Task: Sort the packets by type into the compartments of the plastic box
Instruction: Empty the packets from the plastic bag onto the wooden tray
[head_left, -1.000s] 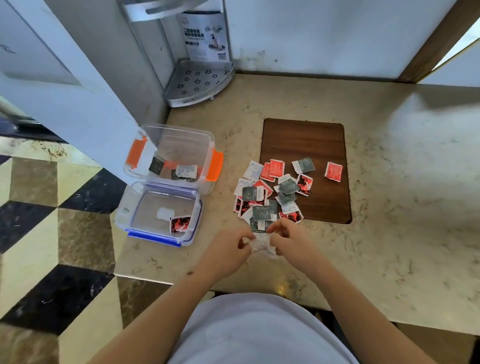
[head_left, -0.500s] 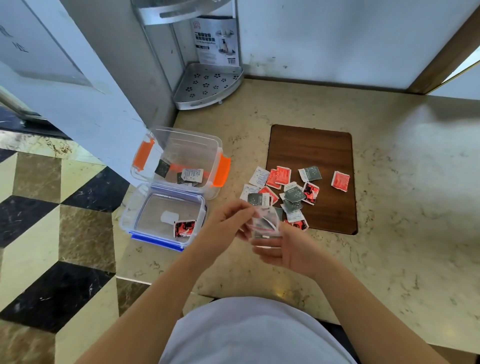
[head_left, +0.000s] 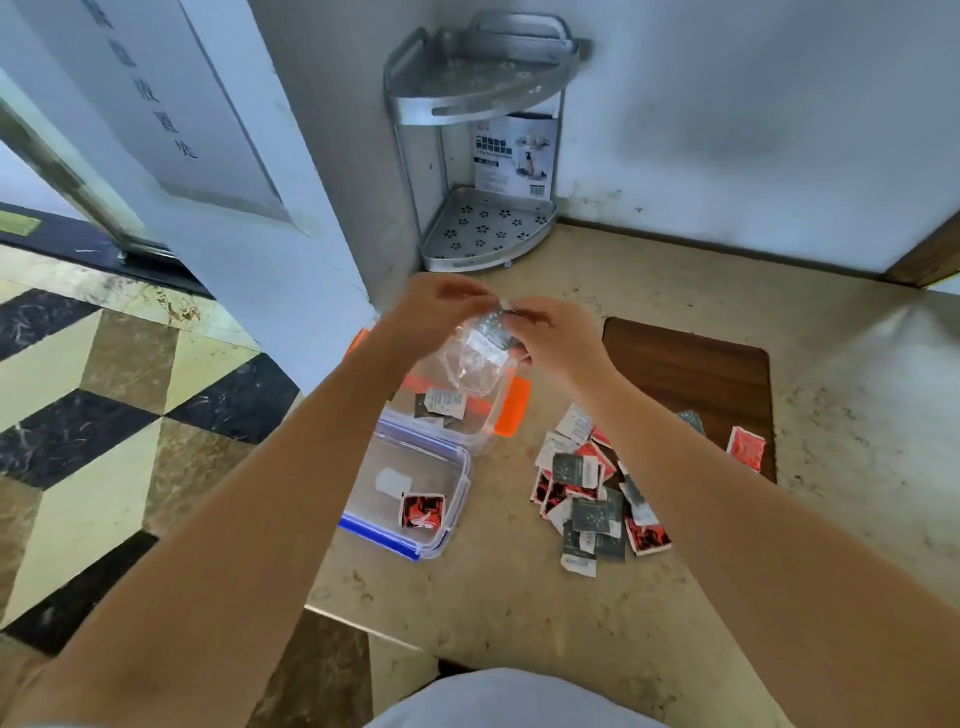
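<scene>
Vertical Chinese characters on the white door panel (head_left: 171, 111) are too blurred to read

Soft daylight is coming from the right, brightening the table (head_left: 857, 374) along its right edge. Wide-angle distortion is bending the edges. The fingers (head_left: 524, 312) are looking slightly motion-blurred.

Both hands, left hand (head_left: 441, 306) and right hand (head_left: 558, 338), raised over orange-clipped box (head_left: 511, 413), forearms cross above blue-rimmed box (head_left: 452, 514) and packet pile (head_left: 592, 499), blocking top access there. Bench (head_left: 831, 441) bare on right and near edge. Wooden board (head_left: 691, 374) mostly free. Corner rack (head_left: 483, 228) and wall (head_left: 322, 156) close off far-left.
</scene>
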